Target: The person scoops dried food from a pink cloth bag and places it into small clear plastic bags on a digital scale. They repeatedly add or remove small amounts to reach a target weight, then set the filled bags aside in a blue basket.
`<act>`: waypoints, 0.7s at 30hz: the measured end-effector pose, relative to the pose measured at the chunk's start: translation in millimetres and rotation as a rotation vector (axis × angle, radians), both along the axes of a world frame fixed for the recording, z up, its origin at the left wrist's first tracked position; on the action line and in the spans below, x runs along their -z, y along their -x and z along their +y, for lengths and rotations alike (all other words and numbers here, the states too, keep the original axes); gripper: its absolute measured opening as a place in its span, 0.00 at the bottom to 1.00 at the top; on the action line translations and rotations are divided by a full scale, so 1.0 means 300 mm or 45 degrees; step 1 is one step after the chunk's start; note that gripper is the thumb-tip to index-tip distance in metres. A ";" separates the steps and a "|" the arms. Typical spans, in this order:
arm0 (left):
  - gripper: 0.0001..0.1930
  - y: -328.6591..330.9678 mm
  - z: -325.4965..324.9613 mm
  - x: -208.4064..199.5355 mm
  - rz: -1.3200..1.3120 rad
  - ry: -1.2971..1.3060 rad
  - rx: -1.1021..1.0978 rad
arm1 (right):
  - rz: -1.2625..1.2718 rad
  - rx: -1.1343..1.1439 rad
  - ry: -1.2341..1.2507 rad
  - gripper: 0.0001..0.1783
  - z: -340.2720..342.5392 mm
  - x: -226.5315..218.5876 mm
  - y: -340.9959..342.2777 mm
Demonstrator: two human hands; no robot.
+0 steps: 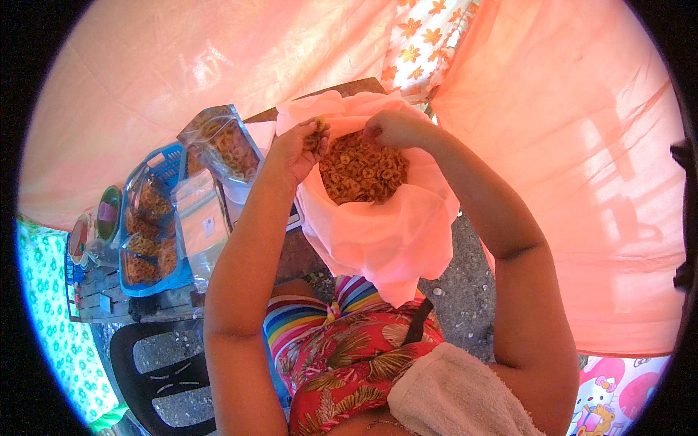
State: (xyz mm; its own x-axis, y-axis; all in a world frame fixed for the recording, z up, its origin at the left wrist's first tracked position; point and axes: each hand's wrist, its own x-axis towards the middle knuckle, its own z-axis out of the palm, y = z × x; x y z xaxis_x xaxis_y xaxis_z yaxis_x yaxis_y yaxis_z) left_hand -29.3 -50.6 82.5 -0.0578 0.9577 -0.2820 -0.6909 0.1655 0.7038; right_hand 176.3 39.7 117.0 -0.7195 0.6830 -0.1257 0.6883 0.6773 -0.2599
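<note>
A heap of brown, ring-shaped banana chips (363,171) lies in a container lined with thin pink cloth (378,232). My left hand (294,152) is at the left edge of the heap, its fingers curled around a few chips (315,136) held just above the cloth. Over the far right side of the heap, my right hand (396,131) is closed with its fingertips pointing down and left. Whatever lies between those fingertips is too small to make out. Left of my left forearm stands a clear pouch (229,149) partly filled with chips.
A blue plastic basket (178,280) with several bagged snacks sits on the wooden table to the left. Flat clear pouches (200,218) lie beside it, and a green bowl (109,211) stands further left. A black chair (138,378) is at lower left. Pink cloth sheets (567,182) hang around.
</note>
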 end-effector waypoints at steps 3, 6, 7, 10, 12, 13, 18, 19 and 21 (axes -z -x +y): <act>0.08 0.000 -0.003 0.003 0.014 0.014 -0.032 | -0.095 0.125 -0.066 0.13 -0.036 0.005 0.008; 0.08 0.005 0.005 0.014 0.003 0.011 -0.023 | 0.481 0.067 -0.210 0.12 -0.074 0.016 -0.023; 0.09 0.008 0.009 0.020 0.013 0.010 -0.015 | 0.620 0.049 -0.261 0.11 -0.082 0.022 -0.033; 0.11 0.018 0.015 0.043 0.010 -0.016 0.002 | 0.855 0.021 -0.225 0.11 -0.087 0.048 -0.053; 0.11 0.019 0.022 0.054 -0.023 -0.042 0.018 | 0.958 -0.016 -0.072 0.11 -0.075 0.069 -0.060; 0.11 0.015 0.026 0.058 -0.031 -0.064 0.024 | 1.030 -0.059 0.035 0.11 -0.067 0.079 -0.063; 0.08 -0.015 0.033 0.053 -0.009 -0.013 0.066 | 1.417 -0.324 0.625 0.11 -0.048 0.080 -0.104; 0.08 -0.027 0.040 0.052 0.003 -0.006 0.076 | 1.416 -0.363 0.597 0.11 -0.048 0.073 -0.111; 0.08 -0.042 0.050 0.052 -0.008 -0.039 0.141 | 1.294 -0.376 0.535 0.12 -0.052 0.062 -0.124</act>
